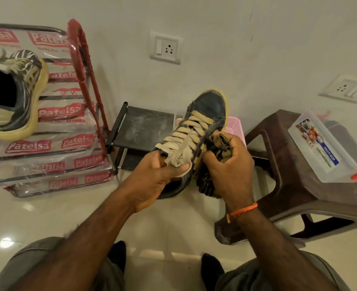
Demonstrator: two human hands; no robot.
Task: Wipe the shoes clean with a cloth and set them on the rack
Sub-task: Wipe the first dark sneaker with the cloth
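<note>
My left hand (155, 177) grips a dark sneaker (210, 108) with tan laces and a yellowed sole by its heel and tongue, toe pointing away and up. A bunched dark striped cloth (220, 144) is held in my right hand (230, 164) and presses against the shoe's right side. The matching second sneaker (14, 95) lies on the top shelf of the red-framed rack (81, 66) at the left, whose shelves are still in printed plastic wrap.
A small black rack (144, 124) stands against the wall behind the held shoe, with a pink basket (236, 124) beside it. A brown plastic stool (278, 156) at the right carries a clear plastic box (320, 148). My knees are at the bottom edge.
</note>
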